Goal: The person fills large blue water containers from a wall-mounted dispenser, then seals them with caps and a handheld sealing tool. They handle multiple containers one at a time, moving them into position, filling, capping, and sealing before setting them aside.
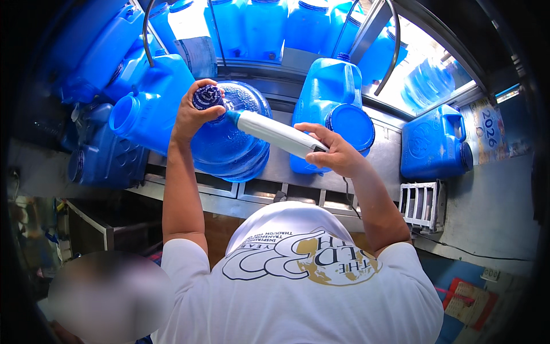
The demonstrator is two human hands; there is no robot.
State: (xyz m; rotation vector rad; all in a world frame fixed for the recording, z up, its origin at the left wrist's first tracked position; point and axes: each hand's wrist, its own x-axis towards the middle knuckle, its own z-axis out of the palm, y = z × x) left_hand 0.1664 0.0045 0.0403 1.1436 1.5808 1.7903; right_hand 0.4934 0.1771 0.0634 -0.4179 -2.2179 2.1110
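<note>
A round, ribbed blue water jug (232, 152) stands on the metal counter. My left hand (192, 114) is closed around its neck, thumb and fingers at the dark patterned cap (207, 97). In my right hand (335, 150) is a long, slim white heat gun (278, 133), gripped at its rear end. Its teal nozzle (233, 117) points left at the jug's neck, close beside my left thumb. A rectangular blue jug (326, 86) with a handle and a wide round lid (352, 127) stands just beyond my right hand.
Open-mouthed blue container (154, 97) leans left of the round jug; more blue jugs (109, 149) crowd behind it. Another jug (432, 143) stands at right, near a white slatted rack (421, 203). Several jugs (263, 28) line the far side. A person (109, 298) is at lower left.
</note>
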